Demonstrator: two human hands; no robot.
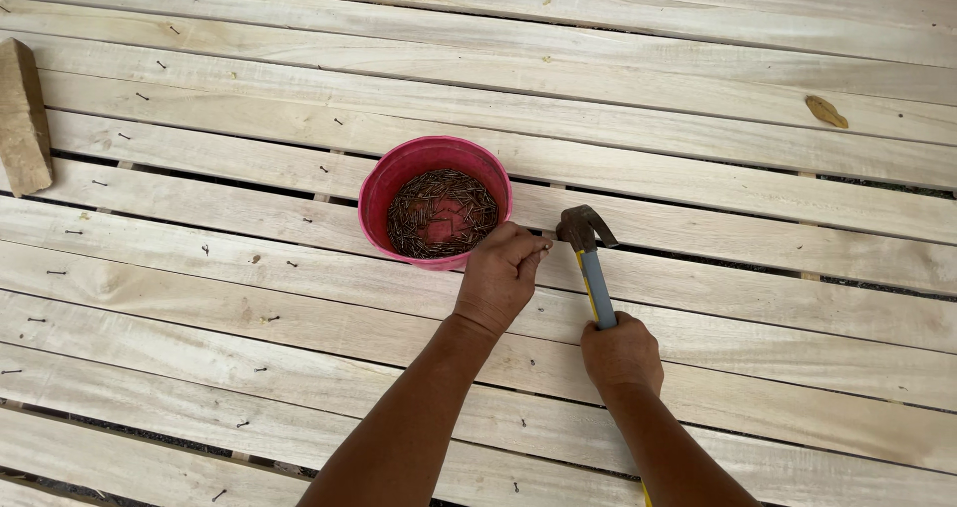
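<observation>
The planks (698,78) were pale, bare wood, matt and unfinished, with visible grain and small dark metal nails (72,232) set in them. The bowl (384,193) looked like smooth red plastic and held a heap of dull brown metal nails (441,212). The hammer (586,230) had a dark, matt metal head and a blue and yellow handle. A rough wooden block (22,118) lay by.

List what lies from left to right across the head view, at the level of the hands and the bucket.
Pale wooden block → round pink plastic bucket of rusty nails → left hand pinching a nail → blue-handled claw hammer gripped by the right hand → dry brown leaf.
</observation>
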